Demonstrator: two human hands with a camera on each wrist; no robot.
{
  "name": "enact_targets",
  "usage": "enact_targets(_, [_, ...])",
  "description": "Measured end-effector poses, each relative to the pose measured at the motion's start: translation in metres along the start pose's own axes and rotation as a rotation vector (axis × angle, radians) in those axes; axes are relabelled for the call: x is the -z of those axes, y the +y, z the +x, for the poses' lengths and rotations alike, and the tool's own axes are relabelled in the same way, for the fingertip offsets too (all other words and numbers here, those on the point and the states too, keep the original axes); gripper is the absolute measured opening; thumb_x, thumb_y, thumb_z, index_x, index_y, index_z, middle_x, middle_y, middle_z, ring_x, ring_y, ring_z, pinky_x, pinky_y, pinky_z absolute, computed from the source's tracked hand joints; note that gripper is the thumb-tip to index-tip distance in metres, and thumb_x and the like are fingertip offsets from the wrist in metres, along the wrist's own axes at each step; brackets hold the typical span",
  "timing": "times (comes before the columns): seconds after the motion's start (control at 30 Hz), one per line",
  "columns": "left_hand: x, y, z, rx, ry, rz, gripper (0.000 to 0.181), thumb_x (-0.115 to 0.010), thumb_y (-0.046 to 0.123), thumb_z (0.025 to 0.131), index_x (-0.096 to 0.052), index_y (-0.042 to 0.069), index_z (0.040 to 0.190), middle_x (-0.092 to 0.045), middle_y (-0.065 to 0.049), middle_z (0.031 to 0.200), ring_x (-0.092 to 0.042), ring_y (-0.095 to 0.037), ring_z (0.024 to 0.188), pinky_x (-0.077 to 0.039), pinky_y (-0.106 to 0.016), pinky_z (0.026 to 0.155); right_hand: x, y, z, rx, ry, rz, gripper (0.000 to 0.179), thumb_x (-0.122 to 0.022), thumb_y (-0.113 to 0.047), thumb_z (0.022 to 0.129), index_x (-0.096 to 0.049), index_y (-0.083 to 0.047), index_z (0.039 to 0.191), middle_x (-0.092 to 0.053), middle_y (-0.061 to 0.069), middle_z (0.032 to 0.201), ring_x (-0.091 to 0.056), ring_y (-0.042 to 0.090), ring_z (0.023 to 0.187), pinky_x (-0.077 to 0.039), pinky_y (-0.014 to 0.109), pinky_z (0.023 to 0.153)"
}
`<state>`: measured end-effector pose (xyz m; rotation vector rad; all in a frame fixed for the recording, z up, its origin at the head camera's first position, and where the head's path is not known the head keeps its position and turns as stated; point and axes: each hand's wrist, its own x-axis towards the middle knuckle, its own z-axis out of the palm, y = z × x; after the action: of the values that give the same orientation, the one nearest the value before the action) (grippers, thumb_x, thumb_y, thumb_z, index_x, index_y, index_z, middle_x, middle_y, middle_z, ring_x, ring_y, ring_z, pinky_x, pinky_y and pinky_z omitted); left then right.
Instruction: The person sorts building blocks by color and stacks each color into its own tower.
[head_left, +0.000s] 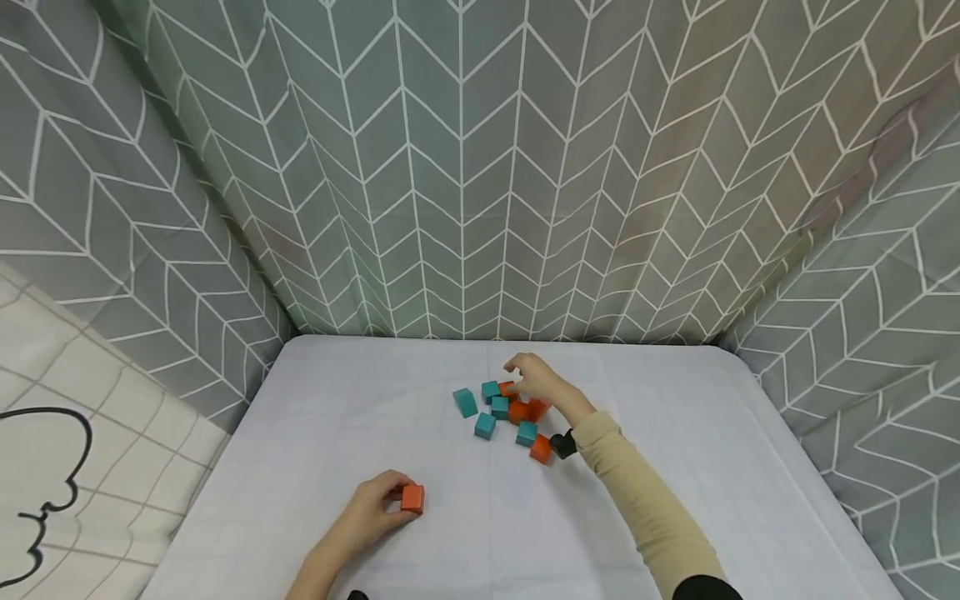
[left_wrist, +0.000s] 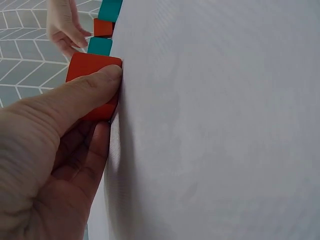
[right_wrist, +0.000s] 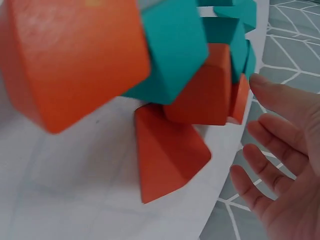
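Note:
My left hand [head_left: 365, 514] grips an orange block [head_left: 412, 498] at the near left of the table; in the left wrist view the thumb lies across the block's face, with fingers beneath. My right hand [head_left: 542, 380] is over the far side of a cluster of teal and orange blocks. Its fingers are spread and loosely bent, holding nothing. In the right wrist view the thumb tip is beside a small orange block [right_wrist: 240, 100]; whether it touches cannot be told. A wedge-shaped orange block [right_wrist: 172, 150] lies nearer that camera.
The cluster includes a teal block [head_left: 465, 402] at its left, another teal block [head_left: 485, 426] nearer me, and an orange block [head_left: 540, 450] beside the black wrist camera [head_left: 563, 444]. A white cloth covers the table [head_left: 360, 400]. Patterned curtains [head_left: 487, 167] hang behind and beside it.

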<state>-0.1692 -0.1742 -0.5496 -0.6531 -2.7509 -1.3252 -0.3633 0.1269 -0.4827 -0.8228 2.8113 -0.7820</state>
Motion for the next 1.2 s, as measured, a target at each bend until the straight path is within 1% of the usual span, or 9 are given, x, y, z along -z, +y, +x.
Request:
enact_targets(0.13, [-0.003,-0.003,-0.008,-0.022,-0.024,-0.015,0.031,-0.072,0.025,0.072,-0.057,0.015,0.097,-0.059,0.008,0.093,-0.058,-0.005,0.083,-0.050,-0.023,0.072,-0.015,0.008,-0.009,-0.021,-0.057,0.031,0.038,-0.071,-0.015,0.075,-0.059,0.003,0.106,-0.058,0.012,0.103,-0.051,0.029,0.096,-0.045,0.037,0.083])
enact_targets(0.27, [-0.005,-0.005,-0.013,-0.025,-0.035,-0.040,0.030,-0.071,0.027,0.073,-0.057,0.015,0.097,-0.059,0.008,0.092,-0.057,-0.004,0.082,-0.050,-0.023,0.072,-0.022,0.014,-0.015,0.008,-0.069,0.051,0.035,-0.070,-0.012,0.075,-0.059,0.004,0.105,-0.059,0.013,0.101,-0.052,0.028,0.090,-0.046,0.038,0.078])
enact_targets(0.53, [-0.005,-0.010,-0.009,0.039,-0.078,-0.073,0.032,-0.070,0.032,0.073,-0.057,0.017,0.098,-0.058,0.009,0.093,-0.056,-0.003,0.082,-0.049,-0.022,0.072,-0.022,0.020,-0.014,0.075,-0.074,-0.009,0.029,-0.067,-0.003,0.073,-0.061,0.004,0.100,-0.061,0.014,0.095,-0.051,0.023,0.079,-0.046,0.035,0.071])
enact_targets(0.7, [-0.003,-0.008,-0.004,0.042,-0.099,-0.111,0.032,-0.070,0.033,0.073,-0.057,0.016,0.097,-0.057,0.009,0.092,-0.056,-0.003,0.082,-0.050,-0.022,0.071,-0.025,0.023,-0.011,0.064,-0.062,0.034,0.030,-0.067,-0.002,0.074,-0.059,0.002,0.102,-0.056,0.008,0.087,-0.047,0.018,0.074,-0.045,0.032,0.069])
enact_targets(0.8, [-0.003,-0.008,-0.002,0.027,-0.108,-0.124,0.032,-0.069,0.035,0.073,-0.058,0.016,0.096,-0.057,0.009,0.091,-0.056,-0.003,0.081,-0.050,-0.021,0.069,-0.028,0.027,-0.009,0.073,-0.052,0.052,0.027,-0.068,-0.002,0.074,-0.060,-0.001,0.100,-0.054,0.005,0.083,-0.046,0.016,0.072,-0.044,0.030,0.066])
enact_targets(0.87, [-0.003,-0.008,-0.001,0.015,-0.104,-0.111,0.032,-0.069,0.035,0.073,-0.058,0.016,0.096,-0.057,0.010,0.090,-0.055,-0.002,0.081,-0.049,-0.021,0.068,-0.029,0.029,-0.008,0.096,-0.035,0.040,0.025,-0.068,-0.003,0.074,-0.060,-0.002,0.097,-0.053,0.003,0.083,-0.046,0.015,0.071,-0.044,0.029,0.064])
enact_targets(0.93, [-0.002,-0.008,-0.001,-0.020,-0.091,-0.088,0.032,-0.070,0.034,0.074,-0.058,0.014,0.095,-0.057,0.009,0.090,-0.054,-0.002,0.081,-0.049,-0.021,0.068,-0.030,0.029,-0.008,0.110,-0.024,0.048,0.023,-0.068,-0.004,0.074,-0.060,-0.002,0.096,-0.054,0.004,0.082,-0.046,0.014,0.070,-0.043,0.027,0.063])
enact_targets(1.1, [-0.002,-0.008,-0.003,-0.062,-0.079,-0.069,0.030,-0.070,0.030,0.074,-0.058,0.012,0.094,-0.058,0.008,0.090,-0.055,-0.002,0.081,-0.050,-0.022,0.068,-0.033,0.029,-0.008,0.142,-0.014,0.035,0.022,-0.068,-0.005,0.074,-0.060,0.000,0.095,-0.053,0.006,0.081,-0.045,0.014,0.068,-0.043,0.025,0.060])
enact_targets(1.2, [0.000,-0.008,-0.001,-0.051,-0.087,-0.081,0.030,-0.070,0.030,0.074,-0.058,0.011,0.094,-0.057,0.009,0.091,-0.055,-0.001,0.082,-0.050,-0.021,0.068,-0.034,0.031,-0.005,0.152,0.000,0.009,0.022,-0.069,-0.004,0.073,-0.061,-0.001,0.094,-0.052,0.004,0.079,-0.044,0.012,0.067,-0.041,0.024,0.059])
